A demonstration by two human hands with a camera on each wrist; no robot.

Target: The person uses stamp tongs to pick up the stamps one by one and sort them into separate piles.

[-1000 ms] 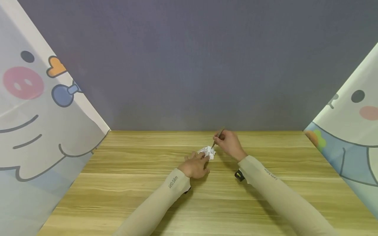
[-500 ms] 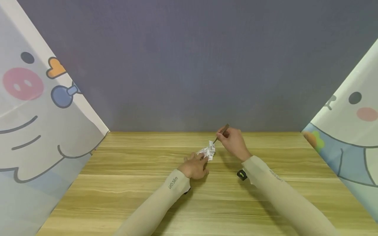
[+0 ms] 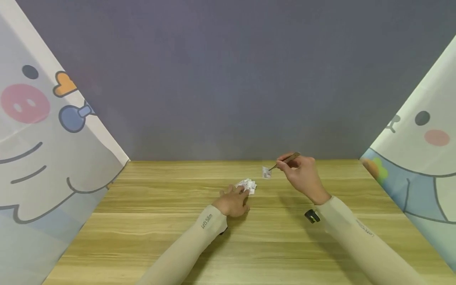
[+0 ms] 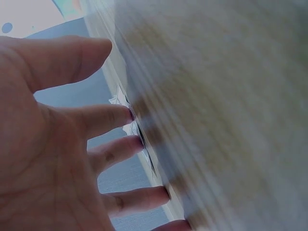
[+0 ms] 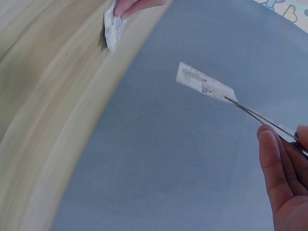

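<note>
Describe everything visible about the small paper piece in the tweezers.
The small paper piece is thin, nearly flat and roughly rectangular, whitish with faint grey-purple printing and finely notched edges, like a stamp. The tweezers, held in the right grip, pinch it near one end; nothing else visibly touches it. It hangs tilted above the wood-look tabletop, apart from the pile of similar pieces. The print is too small to read.

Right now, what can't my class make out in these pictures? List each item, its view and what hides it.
1. Any wording on the held slip: too small to read, head and right wrist views.
2. Number of slips in the pile: head view, they overlap and the left hand covers part.
3. Table grain: left wrist view, blurred.
4. Tweezers, rear end: right wrist view, cut off by the right edge.
</note>
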